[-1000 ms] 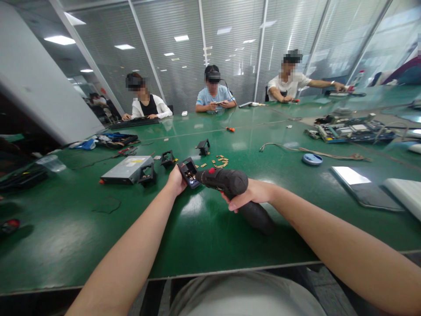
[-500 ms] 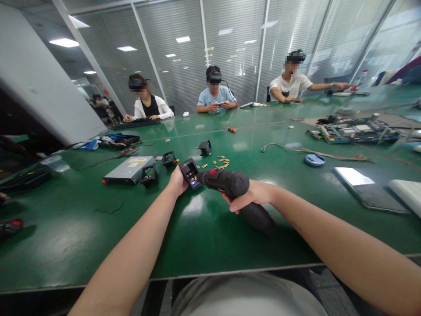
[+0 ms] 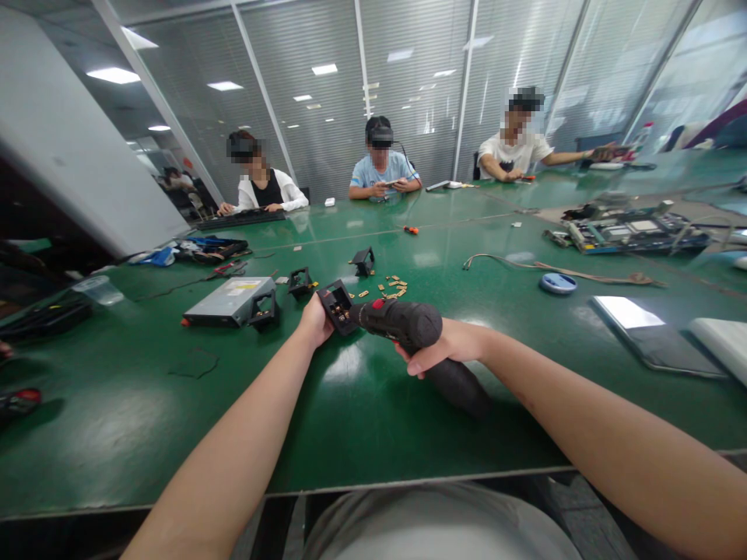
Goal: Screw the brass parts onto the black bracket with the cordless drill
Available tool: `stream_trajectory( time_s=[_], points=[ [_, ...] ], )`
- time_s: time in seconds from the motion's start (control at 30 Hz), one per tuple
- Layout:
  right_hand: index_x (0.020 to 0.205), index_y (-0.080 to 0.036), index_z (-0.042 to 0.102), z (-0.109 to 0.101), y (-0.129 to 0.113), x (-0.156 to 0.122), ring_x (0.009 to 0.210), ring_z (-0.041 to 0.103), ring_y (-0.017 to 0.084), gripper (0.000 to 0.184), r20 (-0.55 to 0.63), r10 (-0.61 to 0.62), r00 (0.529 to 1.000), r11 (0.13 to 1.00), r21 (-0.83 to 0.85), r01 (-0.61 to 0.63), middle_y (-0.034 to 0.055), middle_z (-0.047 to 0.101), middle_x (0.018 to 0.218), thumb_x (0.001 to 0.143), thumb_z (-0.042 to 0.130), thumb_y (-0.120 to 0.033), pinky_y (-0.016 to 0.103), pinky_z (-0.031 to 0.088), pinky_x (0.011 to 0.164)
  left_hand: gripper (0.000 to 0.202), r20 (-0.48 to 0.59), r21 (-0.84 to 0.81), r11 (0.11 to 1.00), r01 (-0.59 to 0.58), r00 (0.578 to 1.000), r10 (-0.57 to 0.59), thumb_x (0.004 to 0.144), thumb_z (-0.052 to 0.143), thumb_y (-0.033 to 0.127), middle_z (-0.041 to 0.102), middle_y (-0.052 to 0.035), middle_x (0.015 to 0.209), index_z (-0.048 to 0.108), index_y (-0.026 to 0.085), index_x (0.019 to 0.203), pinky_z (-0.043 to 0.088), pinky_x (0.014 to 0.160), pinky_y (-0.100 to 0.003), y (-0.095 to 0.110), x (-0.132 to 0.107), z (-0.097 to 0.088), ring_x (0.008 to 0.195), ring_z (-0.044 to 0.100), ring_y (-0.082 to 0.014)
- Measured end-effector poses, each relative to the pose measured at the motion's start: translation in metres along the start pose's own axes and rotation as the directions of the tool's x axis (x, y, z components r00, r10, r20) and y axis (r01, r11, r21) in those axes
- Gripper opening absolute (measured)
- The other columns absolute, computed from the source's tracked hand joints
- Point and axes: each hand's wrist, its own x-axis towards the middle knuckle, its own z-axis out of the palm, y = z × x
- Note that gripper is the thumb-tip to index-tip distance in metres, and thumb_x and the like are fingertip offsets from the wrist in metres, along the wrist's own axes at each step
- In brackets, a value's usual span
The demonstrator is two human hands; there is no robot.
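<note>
My right hand (image 3: 449, 346) is closed around a black electric screwdriver (image 3: 408, 327), whose tip points left into a small black bracket (image 3: 337, 305). My left hand (image 3: 315, 320) grips that bracket from the left and holds it just above the green table (image 3: 362, 404). Small brass parts show inside the bracket. Several loose brass pieces (image 3: 392, 289) lie on the table just beyond it.
A grey optical drive (image 3: 230, 302) and more black brackets (image 3: 300, 280) lie left of my hands. A blue round tin (image 3: 558, 283), a cable, circuit boards (image 3: 627, 231) and a tablet (image 3: 647, 330) sit to the right. Three people sit along the far side.
The view shifted slightly right early on. My hands, the screwdriver and the bracket stay as they were. The far right person's outstretched arm drew in a little.
</note>
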Motion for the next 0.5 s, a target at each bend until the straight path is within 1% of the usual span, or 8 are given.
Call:
stream_trajectory(
  time_s=[0.13,0.27,0.37,0.5],
  points=[
    [0.077,-0.016,0.058,0.0005,-0.0014,-0.0002,0.062,0.06,0.015,0.032,-0.007,0.0,1.0,1.0,-0.009,0.0,-0.0023,0.061,0.069,0.065,0.083,-0.031,0.029,0.047,0.062,0.034,0.014,0.024,1.0,-0.002,1.0,0.002,0.095,0.046,0.039,0.072,-0.0101,0.073,0.069,0.015,0.097,0.059,0.061,-0.034,-0.0001,0.0015,-0.0014,0.062,0.07,-0.0231],
    [0.077,-0.016,0.058,0.0007,-0.003,-0.0006,0.063,0.059,0.015,0.03,-0.008,-0.024,1.0,0.999,-0.032,0.024,-0.002,0.061,0.069,0.065,0.082,-0.03,0.028,0.046,0.062,0.032,-0.007,0.016,1.0,0.009,1.0,-0.009,0.094,0.047,0.038,0.071,-0.0092,0.072,0.068,0.015,0.1,0.058,0.059,-0.033,-0.0002,0.0031,-0.002,0.06,0.069,-0.0226],
    [0.076,-0.016,0.058,0.0008,-0.0033,-0.0006,0.061,0.057,0.014,0.029,0.0,-0.032,0.999,0.999,-0.043,0.032,-0.0024,0.061,0.068,0.067,0.081,-0.03,0.028,0.045,0.061,0.033,-0.011,0.003,1.0,0.016,1.0,-0.016,0.094,0.047,0.039,0.072,-0.0094,0.073,0.068,0.014,0.101,0.058,0.06,-0.033,-0.0006,0.004,-0.002,0.061,0.069,-0.0226],
    [0.076,-0.016,0.058,0.0,-0.0018,-0.0002,0.06,0.057,0.014,0.029,0.005,-0.034,0.999,0.999,-0.04,0.034,-0.0024,0.061,0.067,0.067,0.081,-0.03,0.027,0.045,0.06,0.03,-0.013,-0.008,1.0,0.009,1.0,-0.009,0.093,0.048,0.035,0.071,-0.0087,0.073,0.067,0.014,0.102,0.059,0.062,-0.034,-0.0016,0.0058,-0.0028,0.062,0.069,-0.0224]
  ],
)
